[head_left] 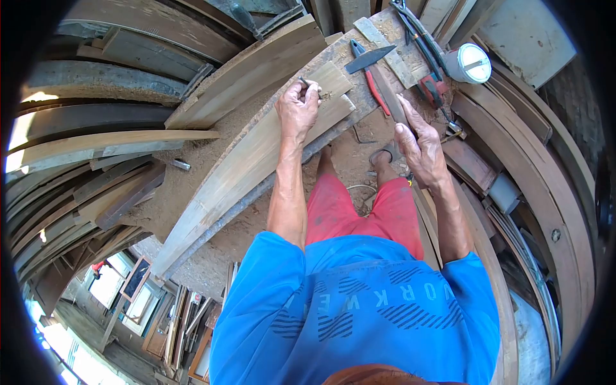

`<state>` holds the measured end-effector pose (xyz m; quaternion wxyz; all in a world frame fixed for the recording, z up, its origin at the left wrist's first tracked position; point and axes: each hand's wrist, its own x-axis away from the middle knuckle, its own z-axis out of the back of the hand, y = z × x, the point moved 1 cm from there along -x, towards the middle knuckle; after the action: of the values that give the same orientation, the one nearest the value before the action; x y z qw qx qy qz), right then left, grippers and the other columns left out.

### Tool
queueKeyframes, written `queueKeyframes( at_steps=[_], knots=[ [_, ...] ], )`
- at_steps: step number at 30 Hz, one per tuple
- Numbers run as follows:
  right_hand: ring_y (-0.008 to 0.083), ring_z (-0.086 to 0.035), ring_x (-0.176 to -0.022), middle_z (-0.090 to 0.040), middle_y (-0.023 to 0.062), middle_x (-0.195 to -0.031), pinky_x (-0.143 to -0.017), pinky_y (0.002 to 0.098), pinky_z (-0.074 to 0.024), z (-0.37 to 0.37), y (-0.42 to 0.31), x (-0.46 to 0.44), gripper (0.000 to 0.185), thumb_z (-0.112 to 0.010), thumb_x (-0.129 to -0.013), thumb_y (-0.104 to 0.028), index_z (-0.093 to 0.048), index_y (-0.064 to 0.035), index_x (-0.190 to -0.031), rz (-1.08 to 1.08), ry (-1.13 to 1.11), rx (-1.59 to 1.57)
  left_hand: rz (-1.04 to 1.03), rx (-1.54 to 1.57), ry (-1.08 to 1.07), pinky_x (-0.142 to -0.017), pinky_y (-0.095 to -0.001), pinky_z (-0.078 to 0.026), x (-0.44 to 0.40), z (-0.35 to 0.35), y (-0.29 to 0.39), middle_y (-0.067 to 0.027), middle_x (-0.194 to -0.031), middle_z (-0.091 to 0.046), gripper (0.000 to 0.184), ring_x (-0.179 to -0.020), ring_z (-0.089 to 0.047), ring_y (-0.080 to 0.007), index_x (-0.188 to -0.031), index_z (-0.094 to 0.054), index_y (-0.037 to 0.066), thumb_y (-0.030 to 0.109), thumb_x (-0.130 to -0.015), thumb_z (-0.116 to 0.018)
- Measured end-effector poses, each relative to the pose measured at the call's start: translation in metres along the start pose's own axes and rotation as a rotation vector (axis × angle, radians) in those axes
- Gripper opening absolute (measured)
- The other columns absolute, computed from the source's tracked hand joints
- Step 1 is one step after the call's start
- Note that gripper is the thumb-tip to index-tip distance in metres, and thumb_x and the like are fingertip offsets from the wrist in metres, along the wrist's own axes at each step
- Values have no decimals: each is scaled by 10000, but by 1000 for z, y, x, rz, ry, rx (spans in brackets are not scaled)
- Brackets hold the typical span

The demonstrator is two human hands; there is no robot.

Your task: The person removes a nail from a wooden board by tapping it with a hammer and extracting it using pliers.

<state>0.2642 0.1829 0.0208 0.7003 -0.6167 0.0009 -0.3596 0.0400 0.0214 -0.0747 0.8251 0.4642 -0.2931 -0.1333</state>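
Note:
My left hand (298, 110) is over the end of a long wooden board (263, 151) on the bench. Its thumb and fingertips pinch a short, dark, nail-like piece (304, 81). A hammer (387, 88) is in my right hand (420, 146), which is wrapped round the lower handle. The hammer's dark head (370, 59) points away from me, to the right of the board's end. Beside the hammer handle, red-handled pliers (376, 94) lie on the bench.
A white bucket (473, 64) stands at the far right of the bench (391, 25), near a red-and-black tool (432, 90) and long-handled cutters (420, 42). An upright wide plank (256, 67) and stacked timber (83, 122) line the left. More planks (532, 147) flank the right.

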Motion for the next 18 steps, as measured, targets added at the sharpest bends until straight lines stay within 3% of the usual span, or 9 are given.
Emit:
queueKeyframes(
  at_steps=[3,5,6,9,10,13,14,17,18],
  knots=[
    [438,-709,-1155,-677,262,-1389,-1026,456,-537,4,3,-8,556,-620,-1051,-124,-488,-51,-1586,161,4,169,-6,-12,-21,-716,-265,-641,-1,1,3,-60,-933,-770,155,-816,-720,-95,-1095,-750,-5,114,-1051,-661],
    [501,-689,-1094,-706,283,-1296,-987,489,-546,7,-27,-25,561,-627,-1037,-116,-493,-66,-1580,312,-28,232,-36,4,-20,-717,-265,-639,2,2,0,-57,-936,-769,156,-814,-718,-95,-1100,-751,-3,111,-1056,-654],
    [468,-664,-1213,-665,285,-1368,-1010,491,-526,8,-41,-33,576,-609,-1026,-46,-487,-49,-1588,361,-51,307,-48,12,-1,-720,-264,-639,6,1,-2,-55,-940,-768,157,-812,-716,-95,-1098,-752,-3,110,-1058,-651],
    [493,-690,-1024,-705,314,-1147,-878,534,-545,0,-64,-62,544,-613,-1036,-149,-510,-106,-1569,637,-7,362,-82,30,42,-715,-258,-626,8,-2,-11,-41,-934,-766,162,-796,-710,-88,-1097,-757,2,123,-1061,-654],
    [473,-706,-972,-707,320,-1076,-834,537,-551,0,-74,-69,532,-607,-1035,-165,-535,-132,-1561,573,-70,425,-87,36,53,-711,-256,-620,8,-2,-15,-34,-929,-766,165,-788,-707,-85,-1097,-759,4,129,-1061,-658],
    [477,-698,-960,-725,284,-1075,-832,537,-549,3,-117,-87,560,-637,-1011,-97,-542,-106,-1563,341,-412,893,-82,-15,43,-692,-249,-597,4,-4,-28,-20,-923,-767,174,-776,-707,-75,-1102,-766,14,151,-1062,-667],
    [470,-699,-879,-721,272,-975,-793,537,-550,-1,-114,-93,559,-642,-1016,-144,-549,-158,-1568,344,-394,858,-97,48,69,-673,-251,-581,4,-7,-33,-24,-896,-774,177,-751,-714,-77,-1092,-775,13,159,-1049,-684],
    [467,-701,-845,-724,264,-955,-792,534,-548,-1,-123,-87,557,-644,-1019,-168,-555,-193,-1569,552,-207,600,-154,-20,87,-674,-265,-582,8,-5,-27,-43,-862,-775,169,-733,-720,-87,-1071,-783,7,148,-1033,-697],
    [462,-707,-852,-727,258,-952,-793,529,-549,-5,-118,-85,558,-646,-1022,-175,-554,-198,-1571,573,-119,672,-159,-40,86,-666,-282,-577,10,-3,-19,-50,-834,-772,174,-717,-722,-92,-1060,-788,6,153,-1024,-702]
  ],
)
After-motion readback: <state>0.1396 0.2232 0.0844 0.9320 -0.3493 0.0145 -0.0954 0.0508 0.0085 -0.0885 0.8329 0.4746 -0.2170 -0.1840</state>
